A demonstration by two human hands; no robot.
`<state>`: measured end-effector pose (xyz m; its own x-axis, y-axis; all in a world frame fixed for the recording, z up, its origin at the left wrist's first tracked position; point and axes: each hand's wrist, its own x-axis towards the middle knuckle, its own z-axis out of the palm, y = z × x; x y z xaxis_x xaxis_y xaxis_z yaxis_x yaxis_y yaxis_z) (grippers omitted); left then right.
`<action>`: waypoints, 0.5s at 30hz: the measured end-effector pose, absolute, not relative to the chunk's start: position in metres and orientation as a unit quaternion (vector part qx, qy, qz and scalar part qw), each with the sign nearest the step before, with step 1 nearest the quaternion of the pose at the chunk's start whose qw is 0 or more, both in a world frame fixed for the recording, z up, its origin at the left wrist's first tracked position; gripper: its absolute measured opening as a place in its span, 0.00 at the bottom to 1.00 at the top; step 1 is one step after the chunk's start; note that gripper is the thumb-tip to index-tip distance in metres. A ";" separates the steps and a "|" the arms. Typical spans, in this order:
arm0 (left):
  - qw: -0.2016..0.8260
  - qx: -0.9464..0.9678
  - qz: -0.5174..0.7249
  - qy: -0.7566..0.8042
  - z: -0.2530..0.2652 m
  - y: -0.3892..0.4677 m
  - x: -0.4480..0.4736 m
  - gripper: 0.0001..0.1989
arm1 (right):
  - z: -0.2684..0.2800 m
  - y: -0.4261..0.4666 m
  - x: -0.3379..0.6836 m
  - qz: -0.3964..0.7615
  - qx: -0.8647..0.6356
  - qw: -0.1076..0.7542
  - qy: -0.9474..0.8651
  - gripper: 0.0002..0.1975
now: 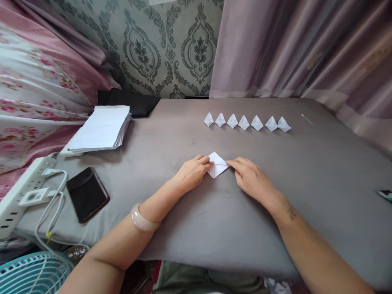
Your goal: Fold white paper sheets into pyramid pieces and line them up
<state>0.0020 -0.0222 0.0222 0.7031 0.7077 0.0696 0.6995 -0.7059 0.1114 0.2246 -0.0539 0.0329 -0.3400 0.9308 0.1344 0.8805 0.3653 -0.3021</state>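
Observation:
A small folded white paper square (217,166) lies turned like a diamond on the grey cloth, with creases running across it. My left hand (196,170) has its fingers closed on the paper's left corner, covering that corner. At the opposite corner, the fingertips of my right hand (249,176) pinch the paper's edge. Farther back stands a row of several folded white paper pieces (244,123) with pointed tops.
At the left lie a stack of white paper sheets (101,128), a dark phone (87,194) and a white power strip (33,185) with cables. A black folded item (134,103) sits behind the stack. A thin white stick (307,119) lies far right. A blue fan (33,273) stands below.

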 end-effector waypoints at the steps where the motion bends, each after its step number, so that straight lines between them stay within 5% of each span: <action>1: 0.037 0.922 0.055 0.382 0.022 -0.022 0.002 0.20 | 0.034 -0.056 0.223 0.072 -0.554 0.126 -0.820 0.22; 7: 0.039 0.920 0.048 0.386 0.022 -0.023 0.000 0.21 | 0.034 -0.062 0.215 -0.009 -0.539 0.059 -0.840 0.23; 15: 0.066 0.914 0.050 0.396 0.021 -0.025 0.000 0.26 | 0.030 -0.063 0.212 -0.012 -0.553 0.073 -0.830 0.21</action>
